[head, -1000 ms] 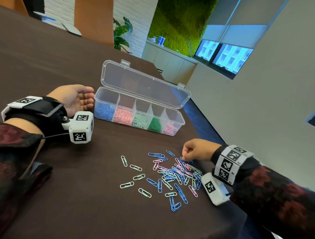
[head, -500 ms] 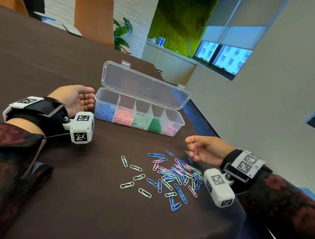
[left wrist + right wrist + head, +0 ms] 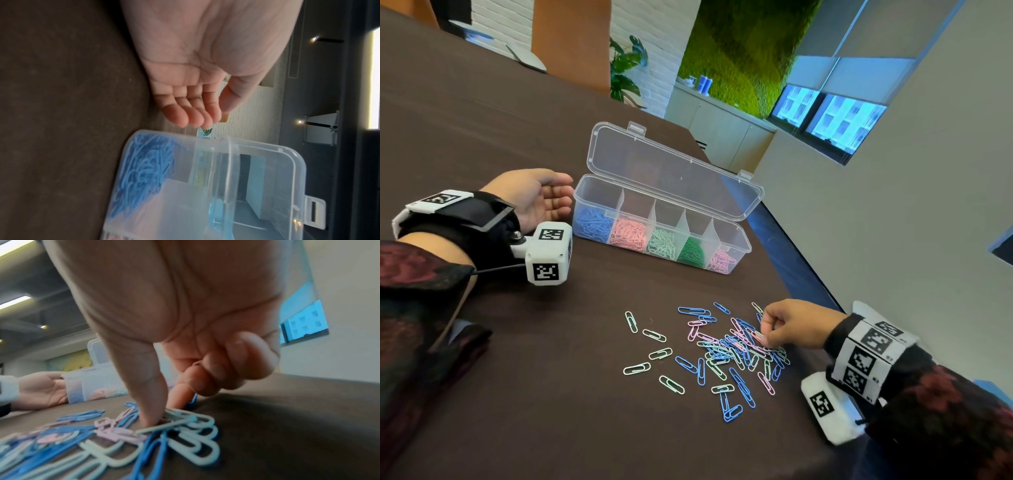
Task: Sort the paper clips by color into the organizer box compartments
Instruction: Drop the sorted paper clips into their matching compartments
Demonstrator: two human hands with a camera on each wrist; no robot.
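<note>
Where the head camera looks down, a dark desk (image 3: pixel 517 394) carries a clear organizer box (image 3: pixel 732 255) with its lid (image 3: pixel 671 174) tilted back; five compartments, holding from left to right blue, pink, pale green, dark green and pink paper clips; loose paper clips (image 3: pixel 726 353), blue, pink and pale green, spread in front of the box, thickest toward the right; left hand (image 3: pixel 534 197) lying palm up just beside the box's left end, fingers relaxed, holding nothing; right hand (image 3: pixel 796 323) knuckles up over the pile's right edge, fingers curled down into the clips.

Left wrist view: left hand (image 3: pixel 205 65) slack and empty, fingertips near the box corner (image 3: pixel 205 186); blue clips (image 3: pixel 144 170) inside the end compartment.

Right wrist view: right hand (image 3: pixel 162 408) with thumb and forefinger tips down among the clips (image 3: pixel 174 431), other fingers folded in; whether a clip is actually pinched cannot be told; left hand (image 3: pixel 41 391) and box (image 3: pixel 88 386) in the background.
</note>
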